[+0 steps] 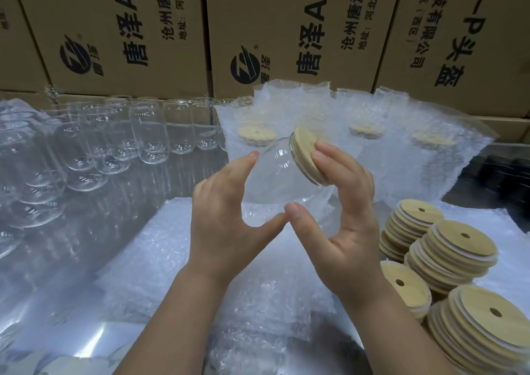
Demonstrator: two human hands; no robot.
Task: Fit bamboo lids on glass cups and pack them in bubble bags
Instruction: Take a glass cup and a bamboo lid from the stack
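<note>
While tilted, cup (275, 179) (bamboo lid (305, 148) on) between hands (226, 225) (348, 231).

Left grip (226, 219) and right grip (347, 225) bare; forearms (177, 311) unsleeved

Brown cardboard cartons (286, 16) printed with black characters are standing packed side by side as a wall at the back, while a shiny metal tabletop (71, 326) is reflecting pale light.

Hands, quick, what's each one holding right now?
Left hand: grips the glass cup by its body.
Right hand: holds the bamboo lid on the cup's mouth.
</note>
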